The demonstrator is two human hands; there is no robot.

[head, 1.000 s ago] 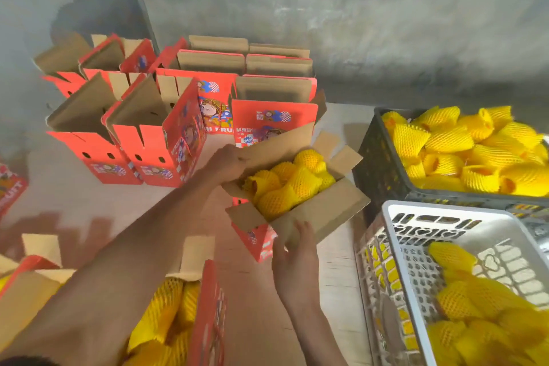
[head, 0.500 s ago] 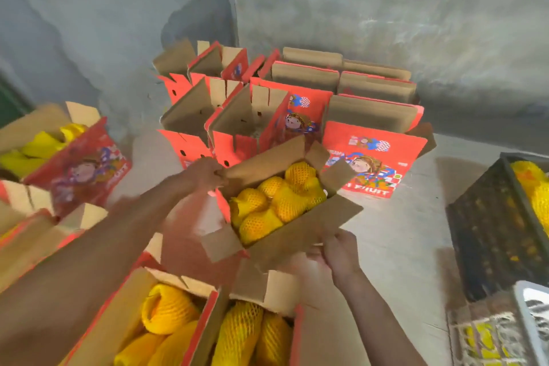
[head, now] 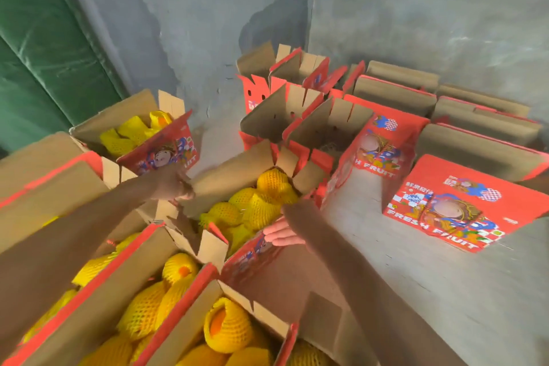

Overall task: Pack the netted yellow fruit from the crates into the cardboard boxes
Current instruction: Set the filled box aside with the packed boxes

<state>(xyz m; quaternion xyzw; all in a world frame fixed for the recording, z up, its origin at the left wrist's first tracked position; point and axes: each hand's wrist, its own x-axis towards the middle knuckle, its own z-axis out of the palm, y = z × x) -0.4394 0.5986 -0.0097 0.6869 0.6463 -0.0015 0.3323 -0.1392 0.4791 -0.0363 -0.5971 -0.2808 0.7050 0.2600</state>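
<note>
Several cardboard boxes already brim with netted yellow fruit (head: 261,202) as a person sets a filled box (head: 237,175) among them. Left hand (head: 175,187) grips its far flap; right hand (head: 282,235) rests against its near side, fingers fairly straight. Beyond the filled box, empty boxes (head: 320,125) and flat-folded ones (head: 445,205) await, suggesting packing is partway done. No crates are in view.
</note>
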